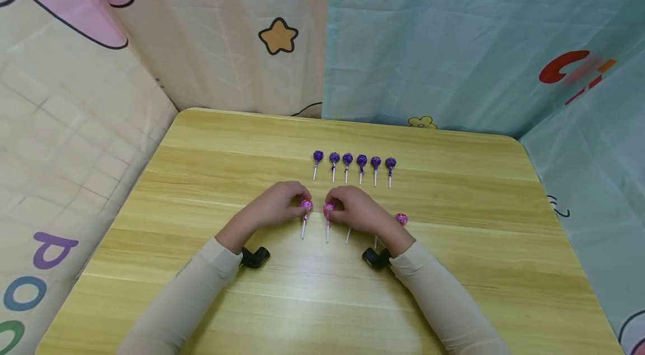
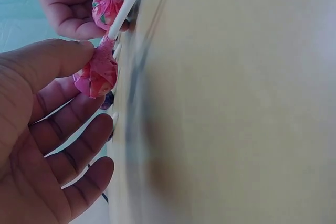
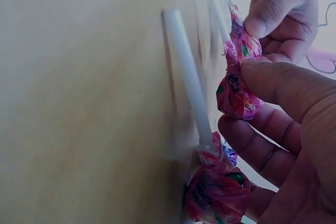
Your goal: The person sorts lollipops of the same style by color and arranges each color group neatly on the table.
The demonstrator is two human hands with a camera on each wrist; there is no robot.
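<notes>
My left hand (image 1: 274, 205) pinches a pink-wrapped lollipop (image 1: 305, 206) by its head between thumb and fingers, the white stick pointing toward me. In the left wrist view its wrapper (image 2: 98, 77) shows between thumb and index finger, the other fingers spread loosely. Just to the right, my right hand (image 1: 359, 210) pinches a second pink lollipop (image 1: 329, 210) the same way. The right wrist view shows this lollipop (image 3: 236, 95) at the thumb tip, with another pink lollipop (image 3: 218, 192) below it. Beneath my right hand a white stick (image 1: 348, 236) sticks out, its head hidden.
Several purple lollipops (image 1: 347, 159) lie in a row farther back, sticks toward me. Another pink lollipop (image 1: 401, 219) and a white stick (image 1: 375, 242) show beside my right wrist, partly hidden. The wooden table (image 1: 312, 304) reaches back to printed curtains (image 1: 428, 36).
</notes>
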